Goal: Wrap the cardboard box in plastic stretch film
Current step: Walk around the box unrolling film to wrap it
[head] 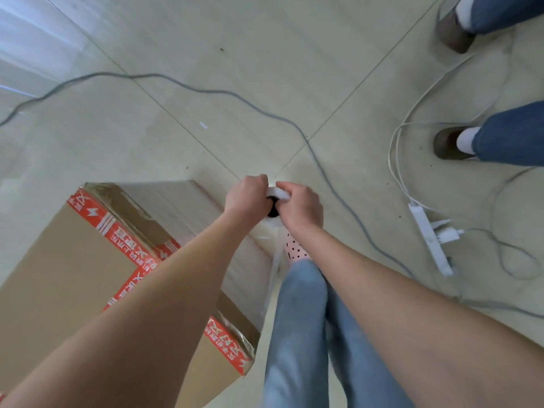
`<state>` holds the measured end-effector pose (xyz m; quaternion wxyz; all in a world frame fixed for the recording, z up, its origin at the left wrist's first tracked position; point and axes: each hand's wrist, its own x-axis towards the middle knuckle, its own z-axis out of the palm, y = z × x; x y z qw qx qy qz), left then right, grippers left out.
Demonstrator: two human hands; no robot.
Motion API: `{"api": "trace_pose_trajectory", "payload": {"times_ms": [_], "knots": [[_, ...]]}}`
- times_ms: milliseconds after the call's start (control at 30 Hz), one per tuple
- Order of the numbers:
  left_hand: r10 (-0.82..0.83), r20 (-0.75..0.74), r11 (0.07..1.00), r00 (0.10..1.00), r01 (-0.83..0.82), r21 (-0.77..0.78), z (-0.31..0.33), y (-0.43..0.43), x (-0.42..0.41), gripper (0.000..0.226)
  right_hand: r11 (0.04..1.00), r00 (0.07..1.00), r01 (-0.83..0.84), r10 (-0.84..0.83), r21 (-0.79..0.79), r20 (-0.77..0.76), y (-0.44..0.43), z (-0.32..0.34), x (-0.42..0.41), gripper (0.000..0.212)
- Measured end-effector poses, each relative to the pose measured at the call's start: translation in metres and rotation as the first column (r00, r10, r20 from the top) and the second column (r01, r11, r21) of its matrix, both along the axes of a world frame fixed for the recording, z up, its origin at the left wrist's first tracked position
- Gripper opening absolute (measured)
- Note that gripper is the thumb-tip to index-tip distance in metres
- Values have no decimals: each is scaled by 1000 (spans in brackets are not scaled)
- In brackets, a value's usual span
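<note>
A large cardboard box [64,278] with red printed tape stands on the floor at lower left. Clear stretch film covers its right side face [235,269]. A roll of stretch film [275,228] stands upright just beyond the box's right corner, its dark core hole facing up. My left hand [245,195] and my right hand [300,206] both grip the top end of the roll, one on each side. A sheet of film runs from the roll down toward the box's right side. My own legs in blue jeans hide the lower part of the roll.
A grey cable [206,92] snakes across the tiled floor behind the roll. A white power strip [429,237] with plugs and white cords lies at right. Another person's feet in brown shoes [450,144] stand at upper right.
</note>
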<state>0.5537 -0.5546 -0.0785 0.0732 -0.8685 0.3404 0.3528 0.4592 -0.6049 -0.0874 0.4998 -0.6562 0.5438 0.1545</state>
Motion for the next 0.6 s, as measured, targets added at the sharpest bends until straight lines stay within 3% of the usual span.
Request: {"api": "trace_pose_trajectory", "payload": {"times_ms": [167, 300, 367, 400, 433, 500, 533, 600], "knots": [[441, -80, 897, 894, -442, 1, 1, 11, 27, 27, 999, 999, 42, -42, 0, -23, 1, 6, 32, 34], [781, -212, 602, 588, -798, 6, 2, 24, 52, 28, 1000, 1000, 18, -18, 15, 2, 3, 7, 69, 31], [824, -216, 546, 523, -835, 62, 3, 28, 64, 25, 999, 999, -31, 31, 10, 9, 4, 7, 85, 28], [805, -209, 580, 556, -811, 77, 3, 29, 69, 23, 999, 999, -48, 48, 8, 4, 4, 7, 90, 26], [739, -187, 667, 647, -741, 75, 4, 29, 73, 21, 998, 998, -55, 55, 11, -4, 4, 7, 94, 24], [448, -119, 894, 886, -445, 51, 6, 25, 80, 26, 998, 998, -62, 62, 30, -17, 5, 7, 97, 21], [277, -97, 961, 956, -275, 35, 7, 22, 83, 33, 996, 997, -75, 76, 40, -20, 5, 8, 98, 21], [34, -62, 999, 997, -32, 39, 8, 16, 87, 35, 994, 995, -100, 101, 51, -18, 6, 7, 97, 22]]}}
